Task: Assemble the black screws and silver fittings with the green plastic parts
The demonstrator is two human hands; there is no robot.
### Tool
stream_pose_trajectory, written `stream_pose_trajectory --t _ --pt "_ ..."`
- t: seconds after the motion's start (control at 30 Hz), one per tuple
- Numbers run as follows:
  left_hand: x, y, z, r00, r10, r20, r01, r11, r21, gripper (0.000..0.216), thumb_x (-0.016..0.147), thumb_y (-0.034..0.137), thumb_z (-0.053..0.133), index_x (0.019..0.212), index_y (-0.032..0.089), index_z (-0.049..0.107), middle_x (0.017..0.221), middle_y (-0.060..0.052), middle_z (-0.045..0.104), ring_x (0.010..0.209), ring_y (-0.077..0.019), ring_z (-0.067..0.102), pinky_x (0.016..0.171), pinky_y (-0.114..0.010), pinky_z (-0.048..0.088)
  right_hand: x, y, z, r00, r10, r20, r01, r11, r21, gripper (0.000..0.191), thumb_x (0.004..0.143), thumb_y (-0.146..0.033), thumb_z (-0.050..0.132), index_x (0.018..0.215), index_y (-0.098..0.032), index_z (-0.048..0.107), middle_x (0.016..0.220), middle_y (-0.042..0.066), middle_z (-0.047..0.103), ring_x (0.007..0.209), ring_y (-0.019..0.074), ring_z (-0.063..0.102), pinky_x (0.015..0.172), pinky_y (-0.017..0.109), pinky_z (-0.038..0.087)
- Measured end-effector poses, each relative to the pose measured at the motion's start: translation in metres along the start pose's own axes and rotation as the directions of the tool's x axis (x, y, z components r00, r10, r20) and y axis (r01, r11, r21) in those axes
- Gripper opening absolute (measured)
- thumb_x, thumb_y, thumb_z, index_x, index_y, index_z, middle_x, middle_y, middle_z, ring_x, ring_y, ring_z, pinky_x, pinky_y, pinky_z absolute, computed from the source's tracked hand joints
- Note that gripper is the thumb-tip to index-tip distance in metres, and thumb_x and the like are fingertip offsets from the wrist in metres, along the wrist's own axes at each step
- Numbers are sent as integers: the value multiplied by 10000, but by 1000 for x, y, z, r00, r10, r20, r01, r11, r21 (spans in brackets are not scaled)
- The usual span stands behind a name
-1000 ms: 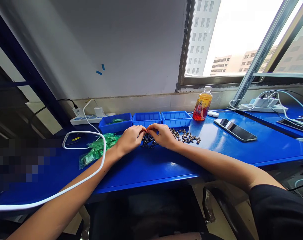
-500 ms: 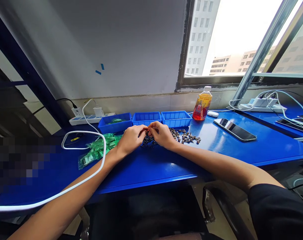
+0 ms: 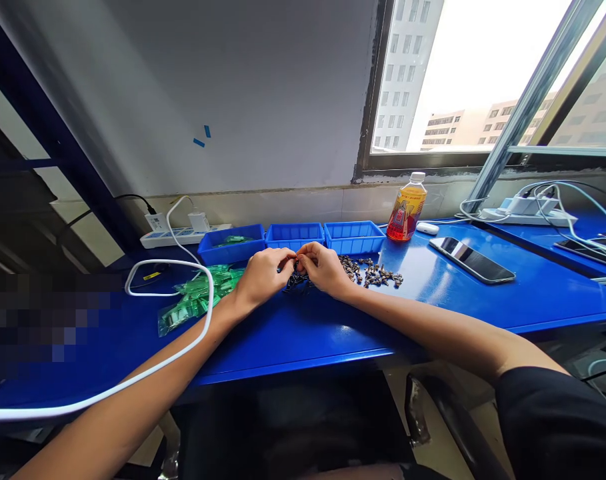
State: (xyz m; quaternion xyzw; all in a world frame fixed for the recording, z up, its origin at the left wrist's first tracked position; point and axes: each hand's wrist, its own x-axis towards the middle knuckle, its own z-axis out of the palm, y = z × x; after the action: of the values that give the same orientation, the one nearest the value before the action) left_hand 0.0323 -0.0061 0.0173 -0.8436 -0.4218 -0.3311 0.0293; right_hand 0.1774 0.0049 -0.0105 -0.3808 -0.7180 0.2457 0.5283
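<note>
My left hand (image 3: 263, 275) and my right hand (image 3: 324, 267) meet fingertip to fingertip over a small heap of dark parts (image 3: 297, 281) on the blue table (image 3: 303, 327). Both hands are curled in a pinch around something tiny between them, too small to name. More small brownish metal parts (image 3: 375, 272) lie scattered just right of my right hand. A pile of green plastic bags (image 3: 195, 298) sits left of my left hand. Three blue bins (image 3: 293, 237) stand in a row just behind my hands.
An orange drink bottle (image 3: 405, 208) stands at the back right, with a phone (image 3: 471, 259) lying flat beside it. A white cable (image 3: 173, 280) loops over the table and my left forearm. Power strips sit at the back left (image 3: 180, 235) and far right (image 3: 525, 212).
Both hands have lifted slightly off the heap and stayed pinched together. Otherwise the scene is the same.
</note>
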Motion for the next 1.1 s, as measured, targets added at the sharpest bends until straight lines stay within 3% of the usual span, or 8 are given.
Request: stream_pose_trajectory --t 0.4,0.6,0.93,1.1 --pt "0 -2 3 998 -47 49 47 999 16 298 773 277 409 845 181 682 719 -32 702 665 -177 621 652 -263 453 -1 -10 2 980 200 4 -200 976 87 119 767 -95 501 705 -195 480 525 -63 540 481 80 535 517 208 444" --pt "0 -3 2 995 -85 55 81 995 60 292 755 270 410 829 178 677 722 -39 701 670 -184 621 659 -269 453 2 -5 1 973 232 8 -232 970 76 102 759 -142 549 693 -192 490 540 -56 546 494 85 533 540 221 448" --pt "-1 -3 0 987 -117 112 107 990 95 304 764 272 393 852 194 673 742 -37 704 703 -193 632 655 -266 453 1 -3 -9 991 -10 135 46 963 -265 82 741 -97 569 759 -176 556 615 -44 575 556 74 510 538 189 370" --pt "-1 -2 -3 979 -134 153 117 986 114 301 784 293 394 894 215 663 721 -23 703 674 -187 633 590 -254 436 0 -3 -9 991 -33 132 79 931 -357 62 786 -131 550 768 -176 589 649 -18 608 577 87 519 546 197 354"
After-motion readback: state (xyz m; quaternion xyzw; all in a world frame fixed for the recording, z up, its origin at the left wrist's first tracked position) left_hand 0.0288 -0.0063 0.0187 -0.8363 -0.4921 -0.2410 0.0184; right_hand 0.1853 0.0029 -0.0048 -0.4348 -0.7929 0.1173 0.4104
